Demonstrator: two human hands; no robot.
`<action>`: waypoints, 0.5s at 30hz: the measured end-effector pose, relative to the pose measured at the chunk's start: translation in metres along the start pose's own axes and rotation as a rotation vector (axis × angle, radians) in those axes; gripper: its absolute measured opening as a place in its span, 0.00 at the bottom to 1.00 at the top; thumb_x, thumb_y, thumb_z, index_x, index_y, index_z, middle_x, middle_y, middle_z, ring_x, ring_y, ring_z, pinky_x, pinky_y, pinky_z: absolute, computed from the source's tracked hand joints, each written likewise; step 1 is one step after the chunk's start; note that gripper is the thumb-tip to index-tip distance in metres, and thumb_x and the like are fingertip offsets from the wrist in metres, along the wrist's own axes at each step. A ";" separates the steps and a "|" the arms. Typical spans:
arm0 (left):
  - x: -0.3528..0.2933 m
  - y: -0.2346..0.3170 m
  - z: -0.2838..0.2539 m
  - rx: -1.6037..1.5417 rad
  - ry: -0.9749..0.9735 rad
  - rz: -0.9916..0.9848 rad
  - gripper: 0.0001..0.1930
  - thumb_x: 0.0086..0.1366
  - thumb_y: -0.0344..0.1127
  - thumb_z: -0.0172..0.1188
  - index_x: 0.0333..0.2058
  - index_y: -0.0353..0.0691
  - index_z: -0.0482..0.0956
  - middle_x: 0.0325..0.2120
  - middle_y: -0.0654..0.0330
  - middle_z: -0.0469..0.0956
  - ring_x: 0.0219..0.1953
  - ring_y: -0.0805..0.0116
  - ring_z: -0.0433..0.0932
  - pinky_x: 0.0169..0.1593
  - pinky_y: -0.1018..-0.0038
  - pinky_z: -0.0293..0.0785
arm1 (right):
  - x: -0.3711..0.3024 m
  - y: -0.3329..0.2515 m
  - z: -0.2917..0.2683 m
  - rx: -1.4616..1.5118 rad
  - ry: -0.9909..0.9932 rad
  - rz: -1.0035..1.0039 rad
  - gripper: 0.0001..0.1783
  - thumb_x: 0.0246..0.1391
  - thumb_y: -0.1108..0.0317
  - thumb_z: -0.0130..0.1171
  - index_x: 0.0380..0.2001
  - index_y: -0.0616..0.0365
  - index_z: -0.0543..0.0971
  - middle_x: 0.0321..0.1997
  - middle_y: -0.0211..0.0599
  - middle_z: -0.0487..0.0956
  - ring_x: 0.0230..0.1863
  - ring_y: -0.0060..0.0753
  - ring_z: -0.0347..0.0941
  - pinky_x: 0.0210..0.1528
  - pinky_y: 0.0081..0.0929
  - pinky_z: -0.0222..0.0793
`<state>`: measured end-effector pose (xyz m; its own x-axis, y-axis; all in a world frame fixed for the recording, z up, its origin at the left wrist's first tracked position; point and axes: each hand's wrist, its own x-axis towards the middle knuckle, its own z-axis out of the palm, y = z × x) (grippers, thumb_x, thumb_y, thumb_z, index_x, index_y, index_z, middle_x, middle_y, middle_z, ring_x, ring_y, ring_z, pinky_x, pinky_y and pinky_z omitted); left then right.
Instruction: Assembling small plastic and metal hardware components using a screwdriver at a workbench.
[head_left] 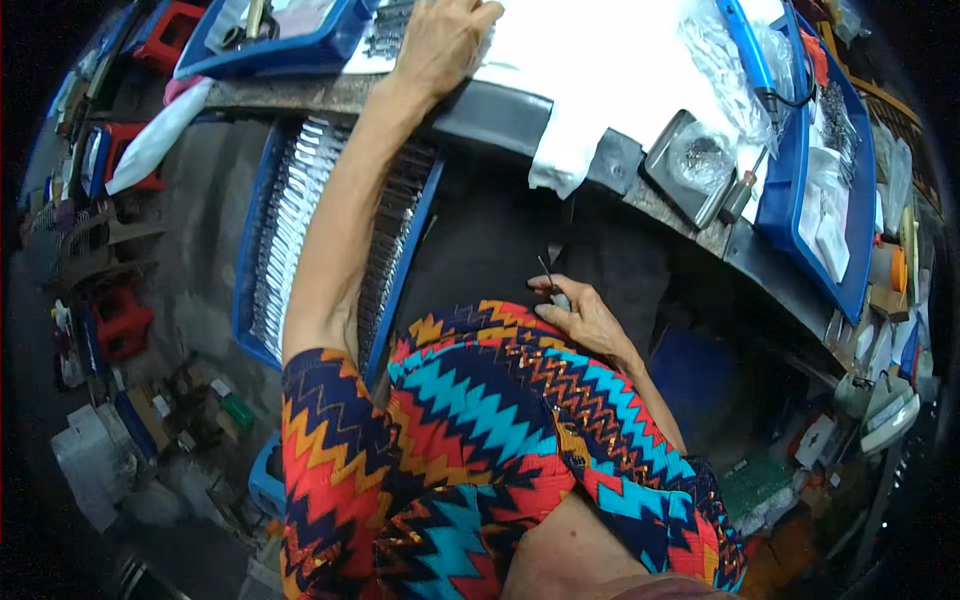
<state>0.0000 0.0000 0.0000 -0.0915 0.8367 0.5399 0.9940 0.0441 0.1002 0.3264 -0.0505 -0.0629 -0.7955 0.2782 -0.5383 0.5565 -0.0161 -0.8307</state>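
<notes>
My left hand point(445, 45) reaches to the white-covered worktop at the top edge of the view. Its fingers look curled, and what they may hold is hidden. Just left of it, several slim dark metal pieces point(388, 32) lie in a row. My right hand point(582, 318) is low in front of my body, below the table edge. Its fingers are closed around a small tool point(560, 299) with a pale handle and a thin dark shaft pointing up.
A deep blue tray point(245, 270) packed with rows of shiny metal pieces stands below the table at left. On the worktop are a blue bin point(330, 52) at left, a metal dish point(664, 160), a screwdriver point(741, 195) and a long blue bin point(795, 205) at right. White cloth point(565, 150) overhangs the edge.
</notes>
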 end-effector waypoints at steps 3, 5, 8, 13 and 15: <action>0.000 0.005 -0.005 -0.066 0.011 0.005 0.03 0.53 0.29 0.50 0.26 0.38 0.70 0.27 0.52 0.68 0.34 0.54 0.69 0.37 0.61 0.63 | -0.006 -0.002 0.003 -0.071 0.063 -0.114 0.21 0.45 0.67 0.57 0.45 0.62 0.72 0.40 0.45 0.74 0.40 0.39 0.71 0.45 0.29 0.64; 0.000 -0.001 0.005 -0.048 0.027 0.004 0.02 0.52 0.28 0.50 0.24 0.37 0.69 0.25 0.53 0.68 0.33 0.54 0.69 0.37 0.62 0.63 | -0.003 -0.003 0.000 -0.072 0.045 -0.020 0.21 0.45 0.67 0.57 0.45 0.61 0.72 0.39 0.44 0.74 0.39 0.37 0.71 0.44 0.29 0.64; -0.006 -0.002 -0.002 0.003 0.099 0.000 0.01 0.50 0.27 0.49 0.24 0.39 0.68 0.24 0.54 0.67 0.32 0.56 0.69 0.36 0.63 0.62 | -0.007 0.001 0.007 -0.073 0.040 -0.067 0.21 0.45 0.68 0.56 0.45 0.62 0.71 0.37 0.41 0.72 0.35 0.34 0.68 0.41 0.28 0.63; -0.012 0.002 -0.015 0.027 0.315 -0.022 0.04 0.52 0.28 0.46 0.28 0.41 0.68 0.25 0.58 0.69 0.33 0.59 0.69 0.37 0.64 0.59 | -0.010 0.002 0.010 -0.053 0.058 -0.060 0.20 0.46 0.68 0.55 0.45 0.62 0.71 0.35 0.39 0.70 0.33 0.31 0.65 0.38 0.27 0.62; -0.015 0.007 -0.025 0.058 0.298 -0.059 0.05 0.54 0.27 0.46 0.30 0.40 0.68 0.25 0.59 0.70 0.33 0.59 0.70 0.37 0.66 0.59 | -0.010 -0.001 0.012 -0.034 0.078 -0.058 0.20 0.46 0.68 0.54 0.44 0.62 0.71 0.35 0.38 0.70 0.33 0.30 0.65 0.38 0.26 0.62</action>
<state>0.0069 -0.0261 0.0138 -0.1546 0.6348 0.7570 0.9873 0.1266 0.0955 0.3307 -0.0651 -0.0590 -0.8061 0.3519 -0.4759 0.5191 0.0343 -0.8540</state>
